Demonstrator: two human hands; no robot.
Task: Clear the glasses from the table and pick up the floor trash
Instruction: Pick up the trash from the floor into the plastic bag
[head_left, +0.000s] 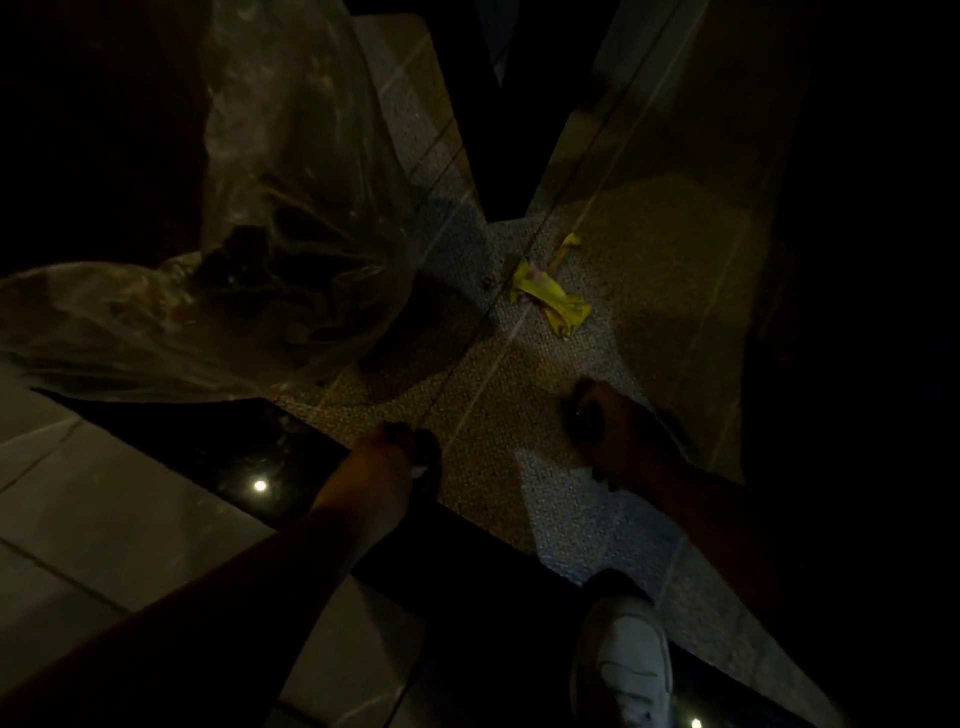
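The scene is very dark. A crumpled yellow wrapper (550, 291) lies on the woven carpet (488, 384), ahead of both hands. My left hand (395, 457) hovers low over the carpet's near edge with its fingers curled in, and a small white bit shows under them. My right hand (608, 431) is to the right, also curled, below the wrapper and apart from it. What either hand holds is too dark to tell. A large clear plastic bag (291, 218) with dark trash inside fills the upper left.
Pale floor tiles (104, 519) lie at the lower left, with a glossy black strip (249, 457) reflecting a ceiling light. My white shoe (628, 670) stands at the bottom. Dark furniture shapes (498, 130) rise at top centre and along the right.
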